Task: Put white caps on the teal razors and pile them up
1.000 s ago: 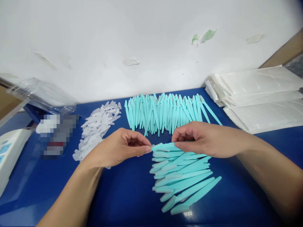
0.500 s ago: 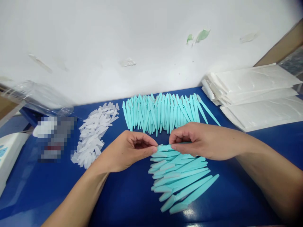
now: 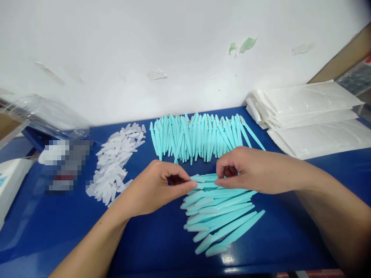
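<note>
My left hand (image 3: 165, 187) pinches the left end of a turquoise stick-like piece (image 3: 208, 185) with thumb and fingertips. The same piece is pinched further right by my right hand (image 3: 240, 172), whose fingers are curled. Below and around it lies the near pile of turquoise pieces (image 3: 220, 216), pointing left to right, with pale translucent covers at their left ends. A row of more turquoise pieces (image 3: 199, 135) lies behind my hands. Small whitish translucent caps (image 3: 113, 166) are heaped left of that row.
White flat packets (image 3: 315, 104) are stacked at the right against the wall. A clear plastic container (image 3: 55, 119) is at the back left, with a blurred-out object (image 3: 71, 166) before it. A white device (image 3: 11, 181) stands at the left edge of the blue table (image 3: 162, 247).
My right hand has shifted slightly right and my left hand slightly down and right. The pinched piece now lies a little lower, in front of another piece on the pile.
</note>
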{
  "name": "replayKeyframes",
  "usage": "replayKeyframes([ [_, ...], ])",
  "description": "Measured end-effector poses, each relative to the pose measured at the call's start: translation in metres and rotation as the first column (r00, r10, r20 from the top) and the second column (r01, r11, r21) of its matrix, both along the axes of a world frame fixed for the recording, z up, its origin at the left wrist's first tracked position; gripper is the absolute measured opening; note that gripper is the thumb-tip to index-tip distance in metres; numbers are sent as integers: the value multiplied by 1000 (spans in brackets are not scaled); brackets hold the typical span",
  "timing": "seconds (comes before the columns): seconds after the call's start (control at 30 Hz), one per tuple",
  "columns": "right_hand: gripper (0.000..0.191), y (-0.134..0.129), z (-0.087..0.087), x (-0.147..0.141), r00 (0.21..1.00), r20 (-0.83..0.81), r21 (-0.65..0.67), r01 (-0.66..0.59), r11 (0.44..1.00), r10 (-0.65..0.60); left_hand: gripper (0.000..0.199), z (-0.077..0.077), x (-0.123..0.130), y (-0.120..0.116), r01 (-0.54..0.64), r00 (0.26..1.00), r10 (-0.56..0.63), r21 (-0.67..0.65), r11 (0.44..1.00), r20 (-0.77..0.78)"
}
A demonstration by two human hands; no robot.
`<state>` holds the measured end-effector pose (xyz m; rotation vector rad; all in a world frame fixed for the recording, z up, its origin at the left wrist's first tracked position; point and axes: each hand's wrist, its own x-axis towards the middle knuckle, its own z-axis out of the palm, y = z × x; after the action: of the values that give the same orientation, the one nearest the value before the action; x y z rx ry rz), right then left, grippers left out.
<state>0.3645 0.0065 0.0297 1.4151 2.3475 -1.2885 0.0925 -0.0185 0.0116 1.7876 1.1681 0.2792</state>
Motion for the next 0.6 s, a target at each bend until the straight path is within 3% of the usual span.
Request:
replayKeyframes([
  [0.07,33,3,-3,-1,992,1,88,127,988,-127,41,5,-12,4,-109,994,109,64,992,2],
  [0.13,35,10,-7,-5,963,-28,237,266,934,-267,47,10,-27,9,-254,967,256,141,957,7],
  [0.27,38,31,-17,-25,923,-40,416,364,833,-383,47,20,-56,20,-478,864,504,316,820,-1],
  [0.37,36,48,-24,-43,915,-25,429,373,823,-402,44,24,-71,27,-586,769,639,382,714,-16],
  [0.43,31,56,-27,-50,916,-27,410,376,831,-401,45,25,-77,30,-616,734,679,409,673,-12],
  [0.6,22,61,-23,-49,920,-46,324,383,865,-390,44,29,-85,31,-591,744,665,394,704,-73],
])
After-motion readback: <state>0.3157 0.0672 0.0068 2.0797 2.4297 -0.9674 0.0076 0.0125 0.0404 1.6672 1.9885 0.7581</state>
